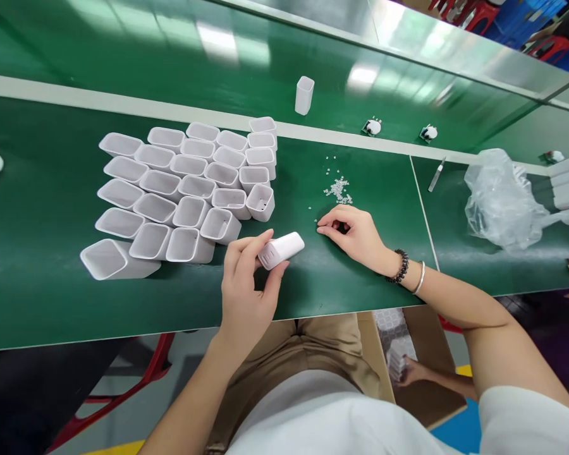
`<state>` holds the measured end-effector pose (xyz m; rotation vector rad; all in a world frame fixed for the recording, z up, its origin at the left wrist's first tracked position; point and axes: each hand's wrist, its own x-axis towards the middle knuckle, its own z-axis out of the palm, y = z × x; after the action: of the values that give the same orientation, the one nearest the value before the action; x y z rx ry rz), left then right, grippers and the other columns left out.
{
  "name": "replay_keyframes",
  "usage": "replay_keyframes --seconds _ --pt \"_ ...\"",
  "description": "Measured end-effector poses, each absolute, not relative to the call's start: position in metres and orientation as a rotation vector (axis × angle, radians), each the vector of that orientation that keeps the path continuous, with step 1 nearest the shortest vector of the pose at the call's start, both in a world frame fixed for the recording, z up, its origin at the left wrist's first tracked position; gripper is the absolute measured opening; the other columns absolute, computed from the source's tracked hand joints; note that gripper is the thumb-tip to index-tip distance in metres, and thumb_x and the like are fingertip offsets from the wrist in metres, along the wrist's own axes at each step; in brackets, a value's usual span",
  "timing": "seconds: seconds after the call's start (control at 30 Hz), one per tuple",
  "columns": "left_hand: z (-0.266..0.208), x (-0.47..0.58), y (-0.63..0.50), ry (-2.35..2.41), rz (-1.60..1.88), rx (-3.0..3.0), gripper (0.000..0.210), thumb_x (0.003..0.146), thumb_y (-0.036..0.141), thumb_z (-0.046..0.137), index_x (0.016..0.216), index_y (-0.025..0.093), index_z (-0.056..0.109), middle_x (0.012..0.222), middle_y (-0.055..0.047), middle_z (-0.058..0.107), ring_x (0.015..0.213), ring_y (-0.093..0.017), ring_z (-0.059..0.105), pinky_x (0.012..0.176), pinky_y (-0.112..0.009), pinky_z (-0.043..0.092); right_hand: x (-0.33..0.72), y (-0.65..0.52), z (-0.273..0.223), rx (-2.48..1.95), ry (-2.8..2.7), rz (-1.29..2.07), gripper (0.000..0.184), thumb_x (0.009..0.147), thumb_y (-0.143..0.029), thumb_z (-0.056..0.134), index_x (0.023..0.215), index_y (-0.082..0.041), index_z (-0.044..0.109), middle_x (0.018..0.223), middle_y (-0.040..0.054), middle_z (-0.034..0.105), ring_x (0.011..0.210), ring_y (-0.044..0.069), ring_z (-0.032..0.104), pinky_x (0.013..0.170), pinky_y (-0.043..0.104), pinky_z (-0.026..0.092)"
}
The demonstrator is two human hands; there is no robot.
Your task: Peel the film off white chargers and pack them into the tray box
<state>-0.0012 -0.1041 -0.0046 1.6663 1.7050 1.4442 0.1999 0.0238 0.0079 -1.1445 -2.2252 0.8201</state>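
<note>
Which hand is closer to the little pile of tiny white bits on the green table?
The right hand. Its fingertips rest on the table just below the pile of tiny white bits. The left hand is farther away, down and to the left, holding a white casing.

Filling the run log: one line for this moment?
left hand: holds white case | right hand: fingertips on table beside small white bits

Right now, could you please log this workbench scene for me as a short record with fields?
Left hand: holds white housing, tilted on its side
Right hand: fingertips on green table, beside small white pellets
Stock: open white housings in rows, left of the hands
Lone housing: upright, far side
Plastic bag: right
</note>
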Motion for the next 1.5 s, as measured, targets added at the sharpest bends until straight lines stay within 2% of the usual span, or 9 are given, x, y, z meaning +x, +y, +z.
replay_keyframes --seconds 0.2,0.33,0.47,0.6,0.8,1.03,1.13,1.33,1.5 --pt "0.0 0.004 -0.106 1.605 1.414 1.276 0.035 0.087 0.023 0.072 0.121 0.022 0.062 0.116 -0.006 0.057 0.101 -0.013 0.061 0.085 -0.024 0.06 0.199 0.025 0.002 -1.043 -2.427 0.639 0.015 0.099 -0.019 0.055 0.087 -0.019 0.064 0.093 0.0056 0.069 0.081 0.018 0.06 0.073 0.032 0.045" --pt "0.002 0.01 -0.108 1.516 1.312 0.957 0.037 0.085 0.034 0.074 0.116 0.019 0.059 0.103 -0.005 0.064 0.093 -0.015 0.067 0.081 -0.027 0.061 0.197 0.029 0.002 -0.983 -2.51 0.514 0.017 0.102 -0.021 0.047 0.089 -0.02 0.059 0.093 0.0084 0.066 0.083 0.021 0.056 0.076 0.036 0.042" --pt "0.004 0.015 -0.108 1.534 1.27 0.857 0.041 0.082 0.037 0.076 0.113 0.019 0.057 0.098 -0.004 0.066 0.085 -0.016 0.069 0.069 -0.025 0.06 0.182 0.021 0.024 -0.917 -2.277 0.79 0.014 0.1 -0.023 0.054 0.087 -0.021 0.059 0.087 0.0045 0.063 0.078 0.018 0.054 0.07 0.033 0.042" --pt "0.004 0.015 -0.107 1.496 1.285 0.831 0.04 0.081 0.038 0.078 0.109 0.018 0.057 0.093 -0.003 0.067 0.081 -0.016 0.069 0.065 -0.025 0.059 0.158 0.002 0.041 -0.753 -2.134 1.086 0.012 0.096 -0.024 0.064 0.084 -0.02 0.065 0.084 0.0019 0.064 0.074 0.015 0.055 0.065 0.03 0.042" --pt "0.003 0.013 -0.109 1.471 1.328 0.838 0.033 0.082 0.033 0.077 0.105 0.018 0.058 0.088 -0.001 0.066 0.073 -0.013 0.066 0.06 -0.023 0.056 0.143 -0.011 0.029 -0.71 -2.1 1.171 0.01 0.092 -0.02 0.069 0.083 -0.019 0.068 0.082 0.0009 0.065 0.069 0.012 0.053 0.061 0.028 0.042" --pt "0.003 0.015 -0.11 1.471 1.331 0.842 0.034 0.082 0.033 0.077 0.106 0.02 0.057 0.091 -0.002 0.066 0.076 -0.014 0.066 0.058 -0.023 0.053 0.143 -0.013 0.031 -0.699 -2.08 1.174 0.01 0.091 -0.019 0.071 0.081 -0.02 0.07 0.08 0.0007 0.065 0.07 0.013 0.053 0.064 0.028 0.044" --pt "0.003 0.014 -0.111 1.476 1.333 0.879 0.031 0.082 0.031 0.076 0.105 0.021 0.058 0.09 -0.001 0.065 0.076 -0.014 0.065 0.061 -0.024 0.053 0.144 -0.008 0.034 -0.749 -2.05 1.335 0.013 0.09 -0.028 0.075 0.08 -0.02 0.07 0.079 0.0012 0.065 0.072 0.013 0.055 0.063 0.028 0.045" --pt "0.004 0.011 -0.115 1.455 1.286 0.982 0.027 0.081 0.031 0.077 0.102 0.023 0.062 0.084 0.0 0.061 0.066 -0.012 0.055 0.055 -0.024 0.044 0.149 0.005 0.041 -0.783 -1.95 1.913 0.023 0.085 -0.037 0.079 0.083 -0.016 0.07 0.074 -0.0001 0.063 0.064 0.01 0.056 0.056 0.023 0.048" --pt "0.004 0.007 -0.116 1.433 1.244 1.004 0.024 0.082 0.031 0.076 0.1 0.023 0.062 0.085 0.0 0.062 0.064 -0.011 0.052 0.052 -0.024 0.04 0.149 0.004 0.039 -0.758 -1.952 1.928 0.021 0.086 -0.034 0.079 0.082 -0.015 0.069 0.073 -0.0012 0.059 0.062 0.008 0.051 0.053 0.021 0.045"
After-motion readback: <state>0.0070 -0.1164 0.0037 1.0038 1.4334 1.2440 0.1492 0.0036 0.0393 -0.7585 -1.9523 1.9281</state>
